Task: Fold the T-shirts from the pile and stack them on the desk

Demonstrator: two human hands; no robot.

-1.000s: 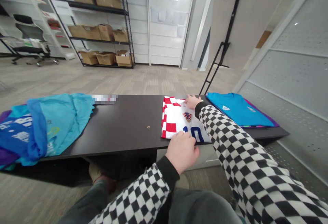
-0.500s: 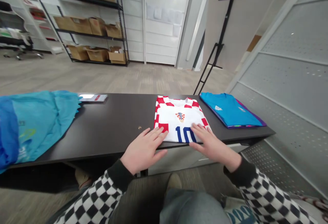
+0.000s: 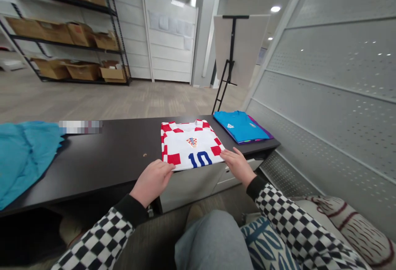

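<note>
A folded white football jersey (image 3: 175, 148) with red checks, a crest and a blue number 10 lies flat on the dark table (image 3: 123, 154), its lower edge at the table's front edge. My left hand (image 3: 154, 181) is closed at the lower left corner, fingertips on the cloth and thumb mostly hidden. At the lower right corner, my right hand (image 3: 238, 166) pinches the jersey's edge, with one finger raised off it. Just right of the jersey lies a folded blue shirt (image 3: 239, 125) on top of a purple one (image 3: 265, 132).
A loose turquoise garment (image 3: 24, 154) is heaped at the table's left end, beside a flat blurred item (image 3: 81, 127). Close on the right rises a grey perforated panel (image 3: 328, 109). Beyond the table are an easel (image 3: 230, 51) and a shelf rack with cardboard boxes (image 3: 83, 71).
My hands have gone from lying spread on the jersey to gripping its lower corners, the right one moving outward off the number. The head view has turned right.
</note>
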